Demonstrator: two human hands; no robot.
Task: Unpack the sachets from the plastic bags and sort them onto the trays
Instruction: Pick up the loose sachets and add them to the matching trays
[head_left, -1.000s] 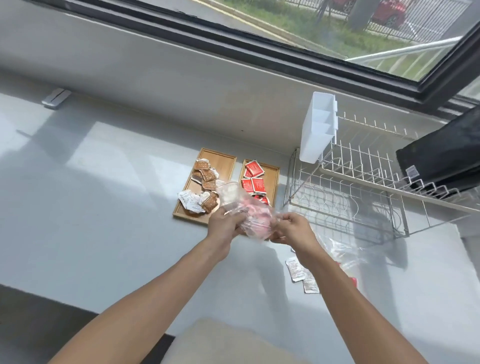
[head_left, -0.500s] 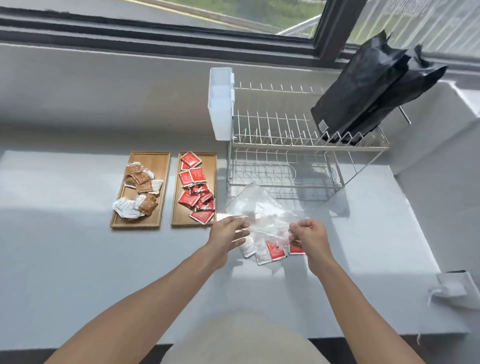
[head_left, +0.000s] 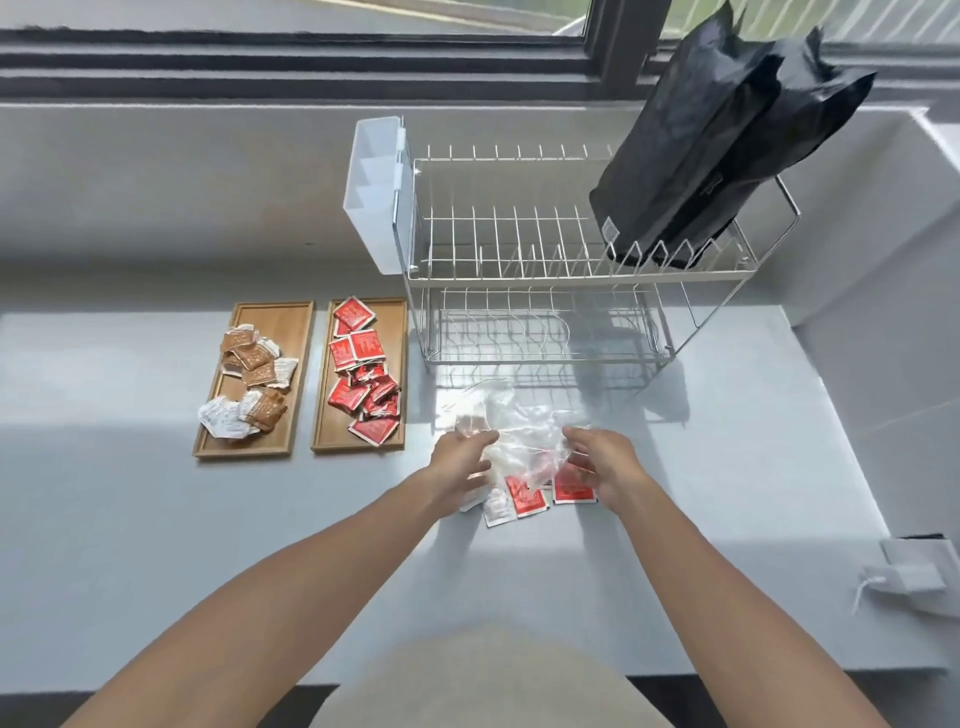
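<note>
A crumpled clear plastic bag (head_left: 519, 426) lies on the grey counter in front of the dish rack. My left hand (head_left: 460, 457) grips its left side and my right hand (head_left: 597, 457) its right side. Under and just in front of the bag lie loose sachets: a red one (head_left: 527, 496), another red one (head_left: 569, 488) and a white one (head_left: 498, 506). The left wooden tray (head_left: 291, 332) holds brown and white sachets (head_left: 249, 379). The right wooden tray (head_left: 397, 322) holds several red sachets (head_left: 363, 374).
A two-tier wire dish rack (head_left: 571, 275) stands behind the bag, with a white plastic holder (head_left: 374, 192) on its left end and black bags (head_left: 727, 135) on its top right. A small white object (head_left: 914, 577) sits near the counter's right front edge.
The view swung right and down. The bag came down from in front of the trays to the counter, now flatter and crumpled; both hands stay on it, above the loose sachets.
</note>
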